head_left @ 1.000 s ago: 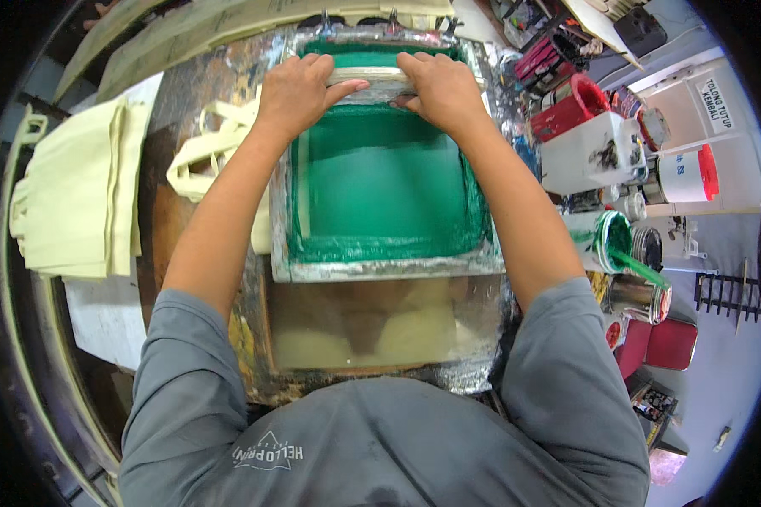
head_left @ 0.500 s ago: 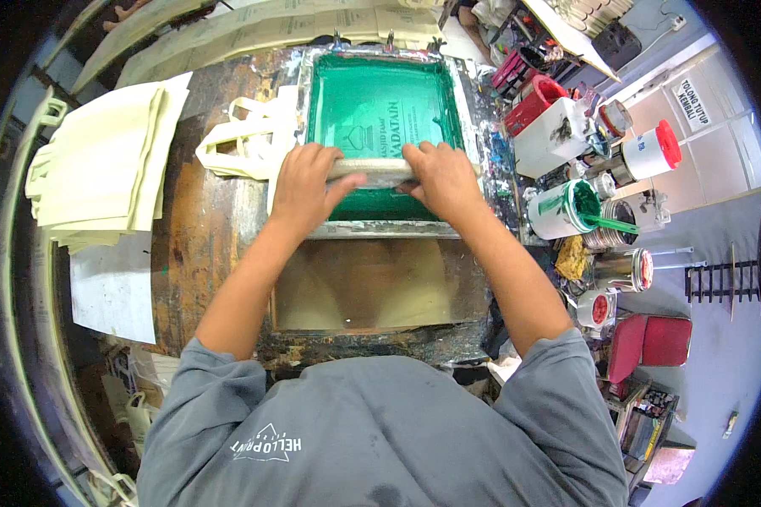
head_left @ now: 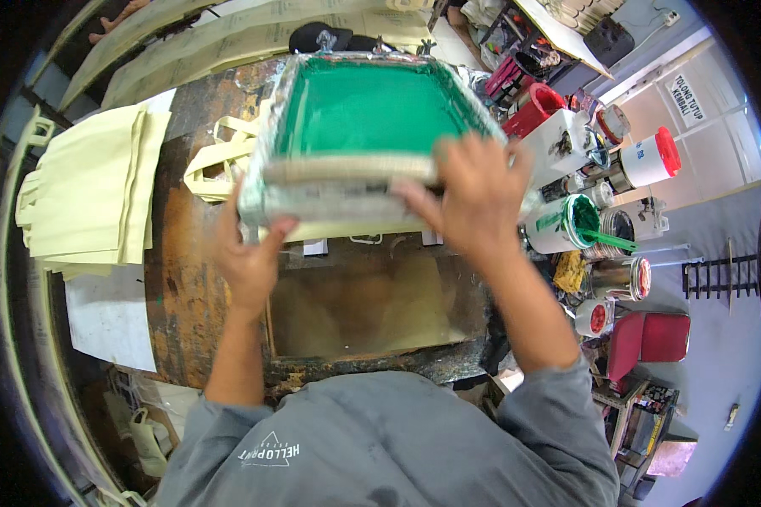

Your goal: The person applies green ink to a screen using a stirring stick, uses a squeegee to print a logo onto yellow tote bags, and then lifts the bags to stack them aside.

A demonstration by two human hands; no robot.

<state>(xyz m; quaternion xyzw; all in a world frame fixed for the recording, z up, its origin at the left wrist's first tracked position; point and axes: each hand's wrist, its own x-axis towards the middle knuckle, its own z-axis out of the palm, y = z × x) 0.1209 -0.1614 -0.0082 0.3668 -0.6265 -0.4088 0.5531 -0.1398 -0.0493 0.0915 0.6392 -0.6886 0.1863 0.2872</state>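
A screen-printing frame point(head_left: 257, 194) is tilted with its near edge raised off the wooden table. Wet green ink point(head_left: 368, 106) covers its mesh. My left hand point(head_left: 252, 258) is closed around the frame's near left corner, its thumb on the near side. A wide squeegee point(head_left: 338, 169) lies across the near end of the mesh, blurred by motion. Around its right end my right hand point(head_left: 478, 198) is closed, with smeared fingers. Beneath the raised edge shows part of a pale yellow tote bag point(head_left: 338, 230); the frame hides the rest.
Stacked pale yellow bags point(head_left: 84, 186) lie at the left, and a looped bag handle point(head_left: 216, 165) shows beside the frame. To the right stand a green ink tub point(head_left: 558, 226), a red-lidded container point(head_left: 647, 160) and several jars. A black cap point(head_left: 320, 38) sits behind the frame.
The frame's near edge has risen from the table, exposing the bag below. My left hand has moved from the squeegee to the frame's corner; my right hand has shifted rightward along the squeegee.
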